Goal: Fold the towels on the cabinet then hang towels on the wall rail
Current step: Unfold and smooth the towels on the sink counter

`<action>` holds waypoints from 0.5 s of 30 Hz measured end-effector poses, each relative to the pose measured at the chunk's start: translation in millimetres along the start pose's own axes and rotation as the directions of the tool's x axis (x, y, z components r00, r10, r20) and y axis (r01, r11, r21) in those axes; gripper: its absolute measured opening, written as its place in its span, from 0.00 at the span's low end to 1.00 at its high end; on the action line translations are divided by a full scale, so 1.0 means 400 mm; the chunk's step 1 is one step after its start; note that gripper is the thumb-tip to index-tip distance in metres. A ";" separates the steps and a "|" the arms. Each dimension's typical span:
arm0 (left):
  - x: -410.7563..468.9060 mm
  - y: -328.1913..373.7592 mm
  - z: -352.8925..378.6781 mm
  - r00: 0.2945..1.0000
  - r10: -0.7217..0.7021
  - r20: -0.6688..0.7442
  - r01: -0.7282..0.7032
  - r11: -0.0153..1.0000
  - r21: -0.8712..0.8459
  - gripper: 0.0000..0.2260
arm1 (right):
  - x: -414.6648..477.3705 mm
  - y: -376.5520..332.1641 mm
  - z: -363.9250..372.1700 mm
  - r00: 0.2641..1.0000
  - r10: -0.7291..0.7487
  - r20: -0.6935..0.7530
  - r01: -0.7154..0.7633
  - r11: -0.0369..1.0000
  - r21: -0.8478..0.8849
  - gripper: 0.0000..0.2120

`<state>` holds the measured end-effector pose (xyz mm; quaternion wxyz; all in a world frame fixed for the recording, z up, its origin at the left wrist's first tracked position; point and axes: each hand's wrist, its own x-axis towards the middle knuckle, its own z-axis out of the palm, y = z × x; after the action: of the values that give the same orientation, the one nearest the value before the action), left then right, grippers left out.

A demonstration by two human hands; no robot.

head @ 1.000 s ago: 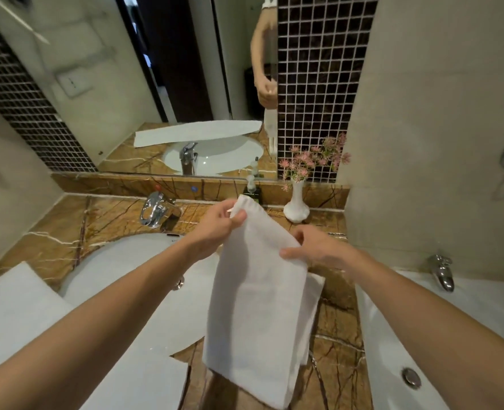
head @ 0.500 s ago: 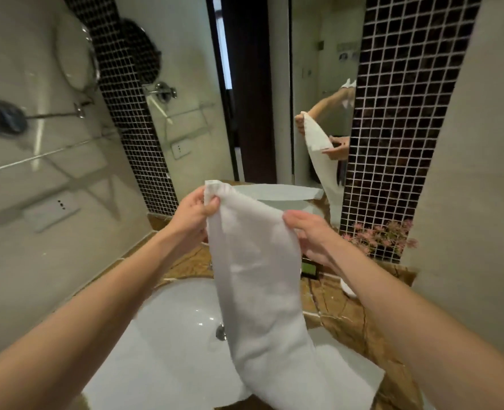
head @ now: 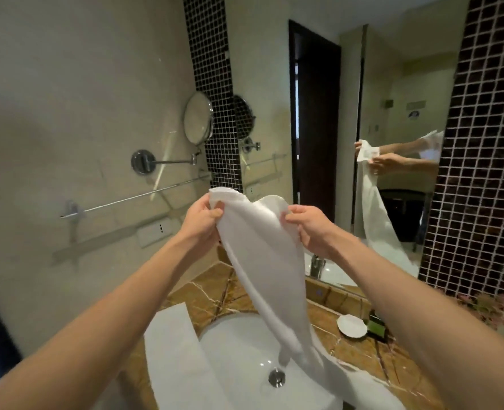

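I hold a white towel [head: 262,261] up by its top edge, and it hangs long and narrow over the sink. My left hand [head: 202,221] pinches the top left corner. My right hand [head: 310,229] grips the top right part. A chrome wall rail [head: 132,198] runs along the left wall, to the left of and slightly above my hands. Another white towel [head: 177,359] lies flat on the brown marble cabinet top [head: 224,291], draped partly over the sink's left edge. A third white towel [head: 372,389] lies at the sink's right side.
The white sink [head: 245,344] with its drain [head: 276,377] is below the towel. A round mirror on an arm [head: 199,118] juts from the left wall above the rail. A white dish [head: 352,326] and pink flowers [head: 487,306] stand on the right. The wall mirror [head: 392,143] reflects my arms.
My view swung up and left, bringing the wall rail into sight. Both hands lifted the towel higher, and the right hand moved up to the top edge.
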<state>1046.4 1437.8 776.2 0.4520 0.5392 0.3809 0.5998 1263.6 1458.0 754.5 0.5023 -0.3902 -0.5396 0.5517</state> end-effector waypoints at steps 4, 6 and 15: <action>-0.002 0.071 -0.038 1.000 0.008 -0.017 -0.009 0.999 -0.037 0.18 | 0.006 -0.047 0.098 0.999 -0.047 0.011 0.048 0.998 -0.039 0.07; 0.007 0.104 -0.064 0.999 0.015 -0.044 -0.017 0.999 -0.038 0.18 | 0.016 -0.082 0.130 0.996 -0.089 -0.008 0.088 0.995 -0.045 0.07; 0.040 0.314 -0.158 0.980 0.174 -0.097 -0.171 0.984 0.047 0.09 | 0.043 -0.300 0.260 0.976 -0.176 0.126 0.185 0.981 -0.061 0.12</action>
<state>967.2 1417.2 891.4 0.3681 0.5477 0.3665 0.6559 1175.1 1443.4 886.5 0.5025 -0.3239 -0.6215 0.5062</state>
